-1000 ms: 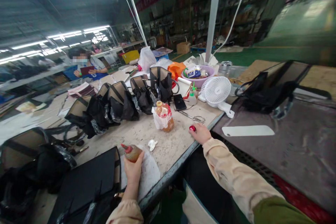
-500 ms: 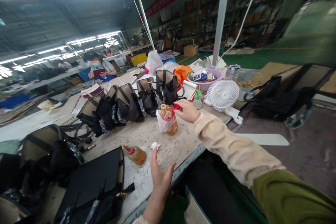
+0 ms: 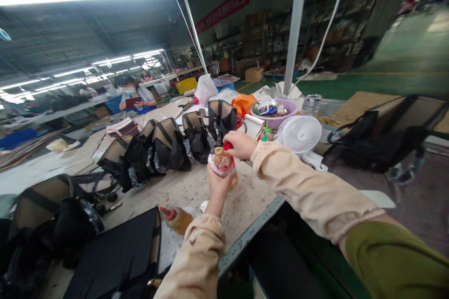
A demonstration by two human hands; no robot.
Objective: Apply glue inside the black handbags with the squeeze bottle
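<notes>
An orange-brown plastic bottle (image 3: 224, 162) with an uncovered mouth stands on the worktable, a white and red wrapping around its body. My left hand (image 3: 218, 182) is wrapped around its near side. In my right hand (image 3: 241, 144) I pinch a red cap (image 3: 228, 145), just beside the bottle's mouth. Nearer to me, a second bottle (image 3: 180, 220) with a red nozzle and amber liquid lies tilted, partly behind my left sleeve. A scrap of white tissue (image 3: 204, 205) is next to my left wrist.
A row of black bags (image 3: 171, 149) lines the table's far side. A flat black bag piece (image 3: 115, 247) lies at the near left. To the right are a white fan (image 3: 300, 134), a purple basin (image 3: 275, 121) and a metal pole (image 3: 296, 32). Another person (image 3: 138, 98) works beyond.
My left hand has moved from open air up to the bottle and closed around it. My right hand has brought the red cap closer to the bottle's mouth.
</notes>
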